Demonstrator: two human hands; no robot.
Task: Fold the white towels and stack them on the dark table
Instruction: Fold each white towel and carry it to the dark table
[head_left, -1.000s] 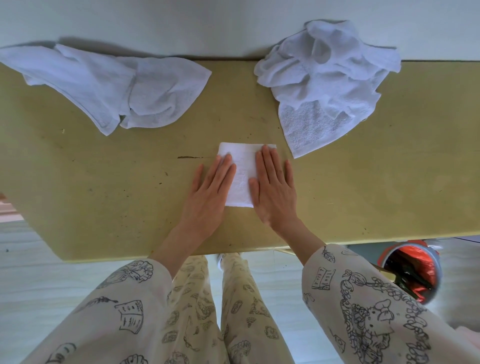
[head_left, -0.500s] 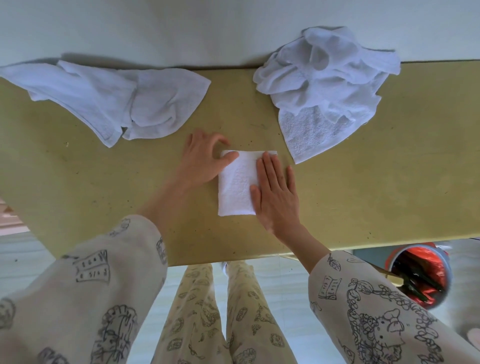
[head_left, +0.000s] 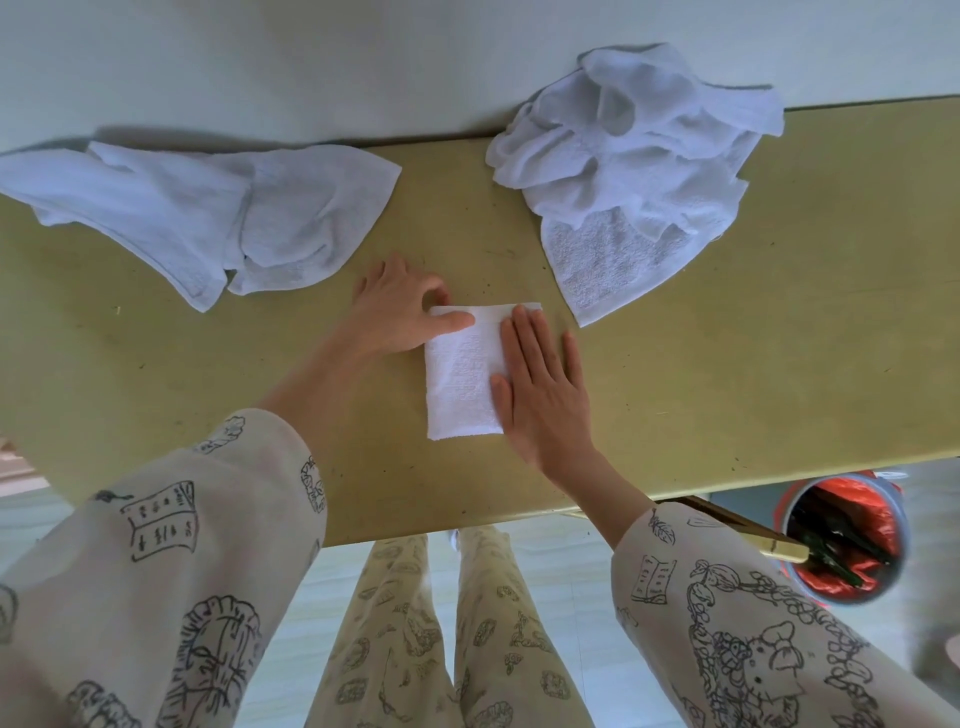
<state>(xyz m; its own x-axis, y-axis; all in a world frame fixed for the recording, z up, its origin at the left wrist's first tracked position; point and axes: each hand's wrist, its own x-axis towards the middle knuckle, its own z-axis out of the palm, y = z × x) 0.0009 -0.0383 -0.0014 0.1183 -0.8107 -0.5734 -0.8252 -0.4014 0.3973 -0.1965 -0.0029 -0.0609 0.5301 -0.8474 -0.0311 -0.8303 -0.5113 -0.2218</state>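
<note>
Left hand (head_left: 400, 312) (thumb on) off towel (head_left: 460, 379)

White towels (head_left: 462, 374), olive-yellow table (head_left: 779, 364), cream sleeves (head_left: 171, 545) with black doodles.

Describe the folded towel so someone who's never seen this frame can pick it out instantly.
Start at the yellow-green table against the pale wall. Two crumpled white towels lie along its far edge, one far left, a heap far right. Between and nearer sits the folded towel: a small neat rectangle, the left hand pinching its far-left corner and the right hand flat on it.
</note>
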